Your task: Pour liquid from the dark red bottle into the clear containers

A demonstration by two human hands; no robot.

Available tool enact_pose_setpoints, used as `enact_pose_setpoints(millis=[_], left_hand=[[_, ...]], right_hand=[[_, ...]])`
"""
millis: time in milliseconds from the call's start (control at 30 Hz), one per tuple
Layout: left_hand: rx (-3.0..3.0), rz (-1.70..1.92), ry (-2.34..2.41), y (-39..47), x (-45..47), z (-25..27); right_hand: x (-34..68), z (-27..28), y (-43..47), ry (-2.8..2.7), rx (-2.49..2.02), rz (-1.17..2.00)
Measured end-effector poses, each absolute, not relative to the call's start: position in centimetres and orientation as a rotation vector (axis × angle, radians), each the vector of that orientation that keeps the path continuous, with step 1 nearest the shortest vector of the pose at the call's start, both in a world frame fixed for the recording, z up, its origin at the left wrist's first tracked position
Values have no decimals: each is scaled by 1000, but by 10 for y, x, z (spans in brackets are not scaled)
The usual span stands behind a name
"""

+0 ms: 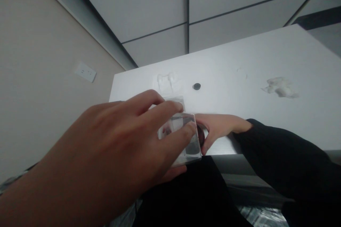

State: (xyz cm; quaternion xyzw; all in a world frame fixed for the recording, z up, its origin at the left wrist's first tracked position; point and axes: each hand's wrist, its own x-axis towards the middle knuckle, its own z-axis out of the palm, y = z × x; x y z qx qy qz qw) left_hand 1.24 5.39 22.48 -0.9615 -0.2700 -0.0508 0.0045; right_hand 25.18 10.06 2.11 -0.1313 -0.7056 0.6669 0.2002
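My left hand [128, 131] reaches in from the left, large and close to the camera, its fingers wrapped round a clear plastic box [195, 150]. Something small and reddish shows through the box wall; what it is I cannot make out. Just beyond the box, my right hand [220, 126] is curled with thumb and fingers round a dark, rounded object [200, 136], partly hidden behind the box. Whether that object touches the box I cannot tell. Another clear plastic part [176, 99] shows behind the left fingers.
On the white table [226, 99] lie a small dark disc [196, 86], a clear moulded plastic piece [166, 81] and a crumpled white tissue [279, 87]. A panelled partition [154, 7] rises behind the table. The left wall carries a socket [86, 71].
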Motion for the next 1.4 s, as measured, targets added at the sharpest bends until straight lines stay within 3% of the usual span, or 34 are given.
enact_pose_setpoints(millis=[267, 433, 967, 1233, 1400], left_hand=[[-3029, 23, -883, 55, 19, 231], [-3045, -99, -803, 55, 25, 231], [-2997, -9, -741, 60, 29, 231], [-3066, -310, -883, 59, -17, 197], [-3151, -987, -1358, 40, -39, 140]], right_hand=[[250, 28, 98, -1942, -367, 1854], [251, 25, 98, -1923, -372, 1852], [252, 20, 99, -1958, -393, 1858], [250, 22, 100, -1952, -333, 1923], [251, 18, 100, -1996, -380, 1874]])
